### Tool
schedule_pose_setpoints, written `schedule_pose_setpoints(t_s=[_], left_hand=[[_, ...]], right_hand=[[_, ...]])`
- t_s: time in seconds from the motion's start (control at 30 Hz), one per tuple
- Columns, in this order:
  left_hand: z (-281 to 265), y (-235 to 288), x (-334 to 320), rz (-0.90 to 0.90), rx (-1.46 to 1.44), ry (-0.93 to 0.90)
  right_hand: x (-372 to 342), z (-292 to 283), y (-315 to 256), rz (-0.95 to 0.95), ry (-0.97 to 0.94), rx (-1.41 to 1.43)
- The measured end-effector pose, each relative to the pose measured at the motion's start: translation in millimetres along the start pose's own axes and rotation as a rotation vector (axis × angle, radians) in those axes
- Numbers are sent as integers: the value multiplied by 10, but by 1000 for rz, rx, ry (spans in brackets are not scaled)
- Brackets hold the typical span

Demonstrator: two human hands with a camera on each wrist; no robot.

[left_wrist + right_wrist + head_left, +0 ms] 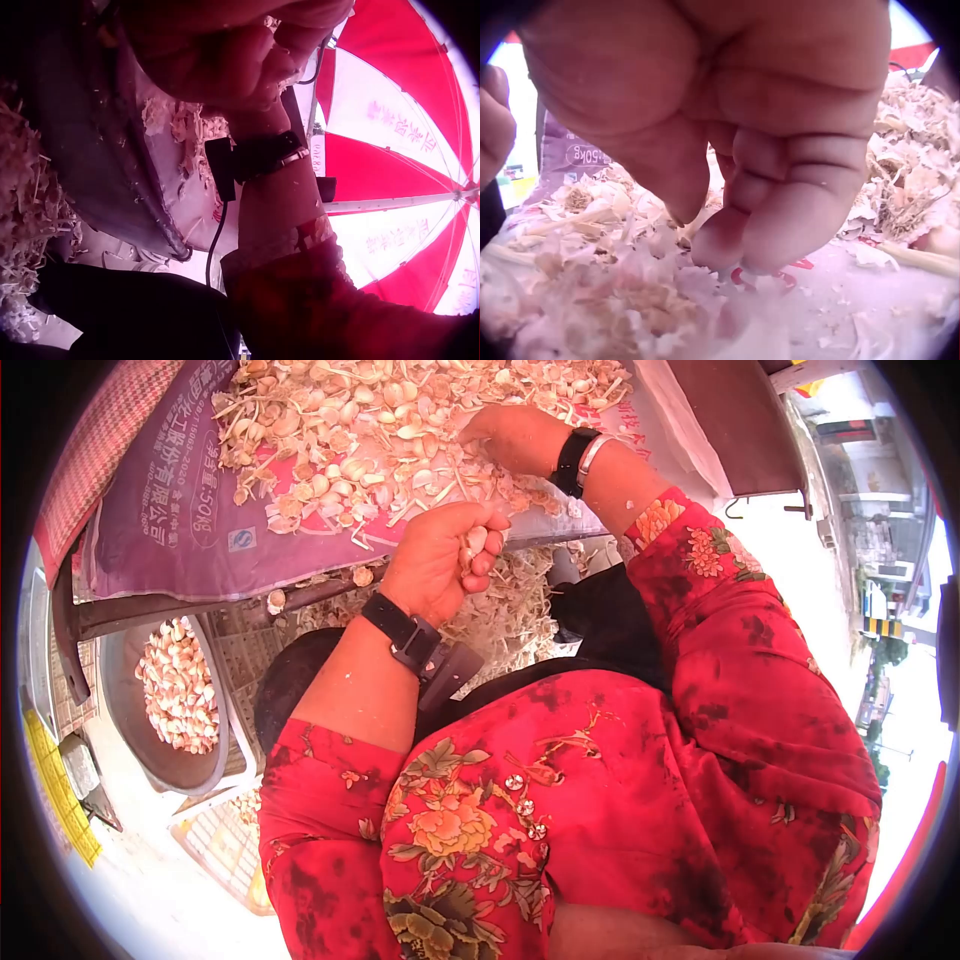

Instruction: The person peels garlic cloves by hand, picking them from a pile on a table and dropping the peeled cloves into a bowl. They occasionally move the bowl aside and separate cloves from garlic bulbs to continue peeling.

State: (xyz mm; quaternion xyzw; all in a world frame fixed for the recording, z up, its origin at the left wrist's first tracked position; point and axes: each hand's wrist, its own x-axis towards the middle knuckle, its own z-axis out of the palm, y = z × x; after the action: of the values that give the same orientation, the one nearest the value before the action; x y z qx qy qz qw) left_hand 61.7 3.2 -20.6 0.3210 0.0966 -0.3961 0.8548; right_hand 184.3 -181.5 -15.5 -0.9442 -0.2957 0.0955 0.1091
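In the head view the left hand (pixel 440 560) is curled round a few garlic cloves (pixel 474 546), pale ones showing at its fingers. At one o'clock from it, the right hand (pixel 515 442) reaches fingers-down into a heap of loose cloves and husks (pixel 380 430), thumb and fingertips close together; whether they pinch anything I cannot tell. The cloves should be light, firm, slightly slippery where bare and easily bruised, best taken with fingertips across the plump middle; the husks look papery and likely to cling. The heap lies at eleven o'clock on a purple sack (pixel 120 550) spread over the bench (pixel 110 622). Lower down, at eight o'clock, a grey basin (pixel 122 685) holds more cloves (pixel 180 690), and at four o'clock husk litter (pixel 515 610) shows past the bench edge. The left hand's load is mostly hidden, and dark in its wrist view; the right wrist view blurs the nearest husks, and the upper frame edge cuts off the heap.
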Motion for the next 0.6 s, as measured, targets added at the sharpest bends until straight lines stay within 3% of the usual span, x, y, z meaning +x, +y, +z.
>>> schedule_pose_setpoints(t_s=[0.1, 0.2, 0.33, 0.43, 0.6], left_hand=[[0, 28, -16, 15, 19, 26], [8, 28, -7, 31, 29, 61], [-15, -4, 0, 51, 65, 99], [91, 34, -42, 12, 56, 220], [83, 43, -41, 38, -76, 254]], right_hand=[[83, 10, 41, -57, -32, -57], [47, 44, 103, 77, 6, 21], [-117, 84, 188, 157, 193, 331], [-338, -173, -151, 285, 6, 922], [-368, -345, -517, 51, -124, 971]])
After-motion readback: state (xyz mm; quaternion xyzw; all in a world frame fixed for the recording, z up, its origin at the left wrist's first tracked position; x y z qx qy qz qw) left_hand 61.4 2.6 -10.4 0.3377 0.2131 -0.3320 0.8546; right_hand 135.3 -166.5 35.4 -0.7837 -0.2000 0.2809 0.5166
